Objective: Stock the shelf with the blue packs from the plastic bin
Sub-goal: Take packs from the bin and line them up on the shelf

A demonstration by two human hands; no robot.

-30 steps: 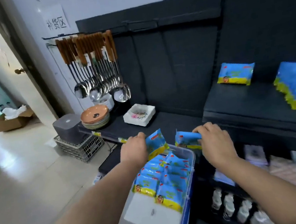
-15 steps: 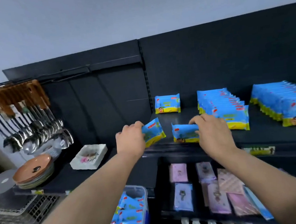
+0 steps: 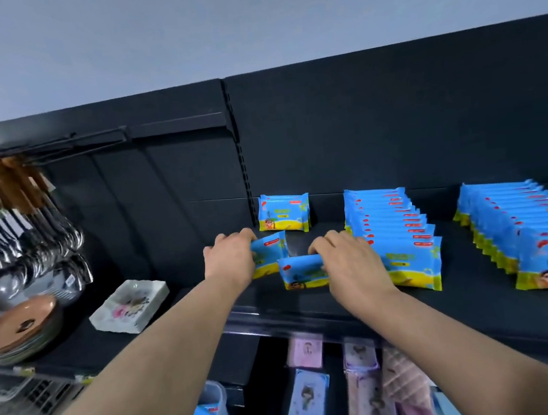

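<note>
Blue pack in left grip; second pack, right grip, perhaps shelved.

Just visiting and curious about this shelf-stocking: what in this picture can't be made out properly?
Head view:
Clear plastic bin: cut off by the bottom edge; remaining packs uncountable.
Blue plastic pack in the right hand: the hand covers its right end.
Wooden-handled metal ladles: blurred, cut by the left edge.
Lettering on the shelved blue packs: too small.
</note>
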